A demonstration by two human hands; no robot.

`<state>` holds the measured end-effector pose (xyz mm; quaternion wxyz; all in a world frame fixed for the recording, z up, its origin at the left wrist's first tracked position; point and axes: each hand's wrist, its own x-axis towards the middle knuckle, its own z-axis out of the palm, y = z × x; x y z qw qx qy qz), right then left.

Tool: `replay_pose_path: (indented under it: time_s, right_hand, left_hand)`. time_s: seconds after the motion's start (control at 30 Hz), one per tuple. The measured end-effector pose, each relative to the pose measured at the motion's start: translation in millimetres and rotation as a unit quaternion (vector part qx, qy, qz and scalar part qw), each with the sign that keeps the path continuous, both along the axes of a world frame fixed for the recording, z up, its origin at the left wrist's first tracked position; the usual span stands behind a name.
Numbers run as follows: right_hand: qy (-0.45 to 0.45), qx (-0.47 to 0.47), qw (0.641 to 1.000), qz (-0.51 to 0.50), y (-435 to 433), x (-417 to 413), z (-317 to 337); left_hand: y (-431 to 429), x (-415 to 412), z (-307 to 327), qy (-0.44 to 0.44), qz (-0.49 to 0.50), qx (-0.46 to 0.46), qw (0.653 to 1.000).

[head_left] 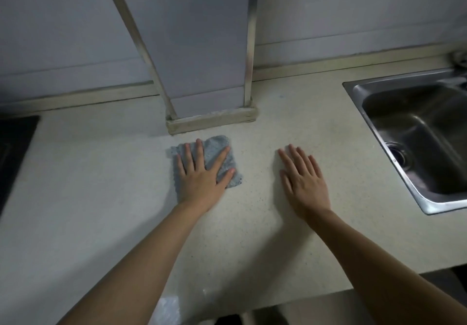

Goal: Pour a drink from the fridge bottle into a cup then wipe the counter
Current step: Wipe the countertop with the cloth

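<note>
Counter: pale speckled top, betw. sink at right & dark hob edge at left. Cloth: grey, spread flat nr the boxed column; left hand presses it w/ straight splayed fingers, prob. for wiping. Right hand: flat on bare top, holds nothing, likely bracing. Bottle, cup: not in sight.

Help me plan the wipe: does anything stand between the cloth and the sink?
Yes: the right hand lies flat on the counter between the cloth, under the left hand, and the sink. Nothing else shows there.
</note>
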<state>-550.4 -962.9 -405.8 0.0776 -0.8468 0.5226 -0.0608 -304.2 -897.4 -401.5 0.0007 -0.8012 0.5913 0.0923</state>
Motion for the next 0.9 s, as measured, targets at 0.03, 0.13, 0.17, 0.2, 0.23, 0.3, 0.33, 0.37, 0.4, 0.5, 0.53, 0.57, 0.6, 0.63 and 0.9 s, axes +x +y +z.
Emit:
replay_pose_path:
  time_s: [0.03, 0.13, 0.17, 0.2, 0.23, 0.3, 0.33, 0.37, 0.4, 0.5, 0.53, 0.57, 0.6, 0.63, 0.9]
  right_hand:
    - [-0.002, -0.001, 1.0, 0.001, 0, -1, 0]
    - [-0.01, -0.006, 1.0, 0.006, -3, -3, 1]
    - [-0.012, -0.008, 1.0, 0.009, -3, -3, 0]
    - [-0.014, -0.01, 1.0, 0.013, -3, -3, -1]
    - [-0.015, -0.011, 1.0, 0.014, -2, -3, -2]
    - [-0.012, -0.011, 1.0, 0.014, -1, -4, -4]
    - [-0.012, -0.01, 1.0, 0.014, 0, -5, -4]
    - [-0.013, -0.012, 1.0, 0.017, 2, -6, -3]
    - [-0.009, -0.019, 0.999, 0.027, 6, -4, -1]
    - [0.01, -0.037, 0.994, 0.105, 32, 2, 6]
    - [0.011, -0.035, 0.991, 0.125, 42, 0, 5]
    - [0.014, -0.034, 0.99, 0.135, 49, -5, 2]
    - [0.016, -0.032, 0.99, 0.135, 54, -11, -1]
    - [0.015, -0.026, 0.991, 0.129, 55, -17, -3]
    - [-0.017, -0.024, 0.991, 0.13, 52, -24, -3]
  left_hand:
    - [7, 1, 0, -0.003, -0.006, -0.003, 1.0]
    - [30, 1, 1, -0.015, 0.001, -0.007, 1.0]
    - [41, -1, 1, -0.019, 0.008, -0.008, 1.0]
    - [53, -4, -1, -0.023, 0.016, -0.009, 1.0]
    - [67, -7, -2, -0.027, 0.021, -0.015, 0.999]
    - [98, -12, -6, -0.033, 0.027, -0.039, 0.998]
    - [113, -13, -8, -0.032, 0.031, -0.05, 0.998]
    - [127, -12, -9, -0.029, 0.037, -0.055, 0.997]
    - [136, -10, -10, -0.024, 0.045, -0.052, 0.997]
    - [134, -5, -5, -0.014, 0.121, -0.042, 0.992]
    - [124, -6, -1, -0.009, 0.161, -0.032, 0.986]
    - [111, -9, 2, 0.0, 0.194, -0.014, 0.981]
    - [97, -12, 3, 0.013, 0.212, 0.004, 0.977]
    - [83, -19, 5, 0.024, 0.21, 0.021, 0.977]
    - [77, -88, 3, -0.014, -0.017, 0.01, 1.0]
